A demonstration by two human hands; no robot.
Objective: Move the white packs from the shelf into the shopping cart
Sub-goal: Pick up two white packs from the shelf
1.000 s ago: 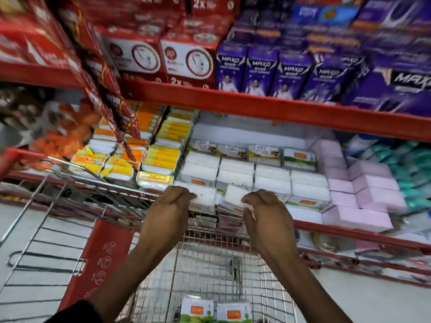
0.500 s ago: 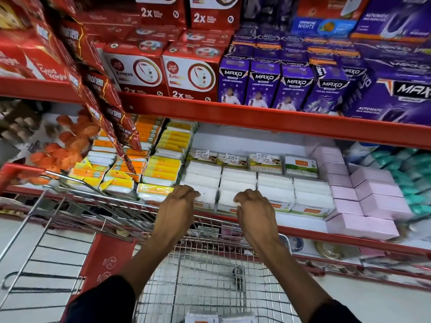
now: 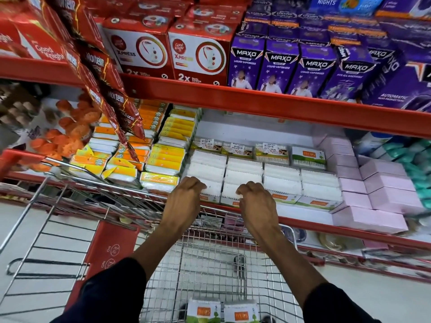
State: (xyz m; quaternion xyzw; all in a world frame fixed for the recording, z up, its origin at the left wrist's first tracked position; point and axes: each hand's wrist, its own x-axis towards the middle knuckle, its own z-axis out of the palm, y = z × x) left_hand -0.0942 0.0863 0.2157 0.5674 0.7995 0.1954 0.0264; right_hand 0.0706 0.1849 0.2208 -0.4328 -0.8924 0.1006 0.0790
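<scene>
Both hands are reaching forward over the cart (image 3: 217, 259) to the front edge of the shelf (image 3: 310, 226), where the white packs (image 3: 282, 183) are lying in four columns running back from the edge. The left hand (image 3: 186, 201) is resting, fingers curled down, on the front pack of the leftmost column, and the right hand (image 3: 255, 202) is doing the same on the front pack of the second column; whether either has actually closed on a pack cannot be told, since the fingertips are hiding the contact. The packs are lying flat, each with its long axis running left to right across the shelf and its labelled short face pointing out toward the person. The two columns farther right are sitting nearer the right hand. Two packs (image 3: 222, 311) are already lying in the cart directly below the arms, so the coming move looks like a pull back and down.
</scene>
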